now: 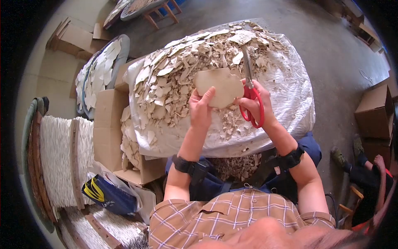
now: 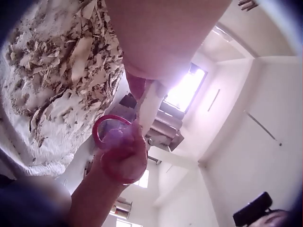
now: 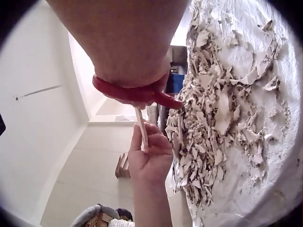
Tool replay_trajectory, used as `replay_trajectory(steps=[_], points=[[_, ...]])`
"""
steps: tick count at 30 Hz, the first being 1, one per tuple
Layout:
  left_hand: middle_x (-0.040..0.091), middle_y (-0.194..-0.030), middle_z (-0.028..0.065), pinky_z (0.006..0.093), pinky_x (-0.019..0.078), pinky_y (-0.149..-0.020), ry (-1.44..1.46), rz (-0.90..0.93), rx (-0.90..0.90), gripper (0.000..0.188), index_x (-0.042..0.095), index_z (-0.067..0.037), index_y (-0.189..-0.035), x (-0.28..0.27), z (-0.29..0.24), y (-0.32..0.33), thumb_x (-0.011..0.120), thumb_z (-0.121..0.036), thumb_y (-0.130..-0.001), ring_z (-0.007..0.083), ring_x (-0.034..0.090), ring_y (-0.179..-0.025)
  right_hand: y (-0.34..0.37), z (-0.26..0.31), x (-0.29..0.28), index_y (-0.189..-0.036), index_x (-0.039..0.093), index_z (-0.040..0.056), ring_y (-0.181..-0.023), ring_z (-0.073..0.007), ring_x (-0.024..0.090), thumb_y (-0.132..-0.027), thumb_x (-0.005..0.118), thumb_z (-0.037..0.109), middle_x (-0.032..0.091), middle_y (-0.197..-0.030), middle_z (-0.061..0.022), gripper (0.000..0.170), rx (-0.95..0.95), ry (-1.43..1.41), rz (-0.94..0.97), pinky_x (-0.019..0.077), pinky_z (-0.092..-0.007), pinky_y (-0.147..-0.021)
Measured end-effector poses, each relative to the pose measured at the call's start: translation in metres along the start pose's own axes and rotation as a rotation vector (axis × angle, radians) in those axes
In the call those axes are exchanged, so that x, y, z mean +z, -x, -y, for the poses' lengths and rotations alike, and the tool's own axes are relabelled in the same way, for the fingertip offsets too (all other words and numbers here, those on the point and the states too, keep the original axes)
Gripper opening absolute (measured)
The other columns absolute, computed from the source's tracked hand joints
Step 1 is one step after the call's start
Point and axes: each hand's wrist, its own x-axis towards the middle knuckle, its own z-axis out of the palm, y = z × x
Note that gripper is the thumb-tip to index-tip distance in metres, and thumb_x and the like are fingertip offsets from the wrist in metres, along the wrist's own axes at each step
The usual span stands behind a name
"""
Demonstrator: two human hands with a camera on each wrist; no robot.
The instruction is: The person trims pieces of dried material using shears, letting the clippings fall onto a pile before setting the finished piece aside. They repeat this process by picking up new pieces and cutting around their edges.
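Observation:
In the head view, my left hand (image 1: 200, 108) pinches a flat, stiff, cream-coloured piece (image 1: 219, 86) with a rounded, wavy outline, thumb lying on its upper face. Red-handled scissors (image 1: 249, 84) are in my right hand (image 1: 260, 100), their blades pointing away from me and to the right of the piece. The right fingertips are right at the piece's right edge. From the right wrist view the piece (image 3: 142, 127) appears edge-on between the left thumb and fingers. Below both hands spreads a heap of pale scraps (image 1: 178, 79).
White plastic sheeting (image 1: 290, 124) covers the table under the scraps. An open cardboard box (image 1: 108, 128) stands at its left, with stacked white sheets (image 1: 58, 157) and a blue bag (image 1: 108, 195) beyond. Another person's leg (image 1: 365, 159) and cardboard boxes (image 1: 375, 112) are at the right.

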Motion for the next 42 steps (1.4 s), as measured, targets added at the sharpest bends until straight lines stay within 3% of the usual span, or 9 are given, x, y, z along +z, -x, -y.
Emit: replay_trajectory(steps=[6,8,15,18,20,27,32,40,42], points=[[0.061,-0.091,0.0071,0.0284,0.0536,-0.066,0.056,-0.233,0.056,0.02,0.054,-0.004,-0.097,-0.015,-0.015,-0.012,0.062,-0.005,-0.079,0.0157,0.061,-0.079,0.007,0.002,-0.001,-0.103,0.049,0.0006,-0.054,-0.0072,0.048,-0.066,0.063,-0.001,0.051,-0.066,0.0002,0.04,0.129,0.051,0.108,0.0387,-0.0216,-0.048],[0.061,-0.094,0.0044,0.0298,0.0531,-0.067,0.097,-0.23,0.116,0.029,0.051,-0.007,-0.104,-0.019,-0.02,-0.016,0.064,-0.01,-0.078,0.0182,0.062,-0.079,0.007,0.004,-0.006,-0.102,0.05,0.0012,-0.052,-0.0075,0.048,-0.068,0.064,0.003,0.051,-0.064,0.0003,0.036,0.137,0.021,0.104,0.039,-0.0217,-0.046],[0.062,-0.09,0.0043,0.031,0.053,-0.067,0.047,-0.13,0.079,0.023,0.057,-0.007,-0.097,-0.025,-0.015,-0.017,0.066,-0.009,-0.076,0.0162,0.062,-0.078,0.007,-0.003,-0.011,-0.098,0.052,0.0032,-0.056,-0.0051,0.049,-0.08,0.062,0.019,0.055,-0.067,-0.0016,0.026,0.117,0.25,-0.003,0.0384,-0.0199,-0.046],[0.064,-0.087,0.0057,0.0261,0.0534,-0.062,0.053,-0.079,0.041,0.021,0.056,-0.009,-0.091,-0.022,-0.021,-0.015,0.067,-0.002,-0.074,0.0152,0.063,-0.074,0.008,-0.006,-0.012,-0.098,0.053,0.003,-0.055,-0.0076,0.049,-0.082,0.061,0.022,0.054,-0.065,-0.0016,0.026,-0.086,0.453,0.061,0.0402,-0.0231,-0.048],[0.064,-0.085,0.0069,0.0261,0.0536,-0.06,0.031,-0.045,0.037,0.023,0.055,-0.008,-0.091,-0.026,-0.026,-0.016,0.068,-0.002,-0.073,0.0161,0.064,-0.072,0.01,-0.009,-0.012,-0.096,0.054,0.004,-0.053,-0.0251,0.055,-0.077,0.065,0.031,0.054,-0.061,-0.0124,0.035,-0.268,0.586,0.057,0.0417,-0.0334,-0.051],[0.063,-0.084,0.0094,0.0266,0.0537,-0.058,-0.079,-0.27,0.089,0.029,0.051,-0.006,-0.094,-0.019,-0.051,-0.012,0.069,-0.003,-0.071,0.0162,0.063,-0.07,0.021,0.007,-0.013,-0.096,0.053,0.0052,-0.061,-0.0326,0.057,-0.075,0.065,0.034,0.056,-0.063,-0.0143,0.037,-0.284,0.872,0.183,0.0433,-0.0378,-0.054],[0.062,-0.081,0.0075,0.0229,0.0508,-0.053,-0.201,-0.059,0.027,0.033,0.05,-0.006,-0.095,-0.036,-0.058,-0.019,0.071,-0.003,-0.07,0.0123,0.061,-0.064,0.024,0.01,-0.014,-0.094,0.052,0.0053,-0.066,-0.0321,0.059,-0.075,0.065,0.035,0.057,-0.067,-0.0135,0.037,-0.382,0.959,0.295,0.0443,-0.0385,-0.056],[0.062,-0.079,0.0044,0.0179,0.0465,-0.052,-0.312,0.001,0.026,0.031,0.054,-0.006,-0.092,-0.047,-0.06,-0.024,0.073,-0.004,-0.068,0.0084,0.06,-0.063,0.026,0.007,-0.016,-0.096,0.054,0.0042,-0.064,-0.0302,0.057,-0.073,0.067,0.031,0.056,-0.07,-0.0122,0.038,-0.373,1.011,0.38,0.044,-0.0355,-0.055],[0.063,-0.079,0.0044,0.0176,0.0463,-0.053,-0.35,0.016,0.022,0.031,0.055,-0.006,-0.093,-0.048,-0.06,-0.027,0.073,-0.004,-0.068,0.008,0.06,-0.064,0.026,0.007,-0.016,-0.087,0.051,0.0046,-0.064,-0.0317,0.059,-0.076,0.062,0.039,0.058,-0.068,-0.0137,0.037,-0.406,0.996,0.396,0.0439,-0.0388,-0.053]])
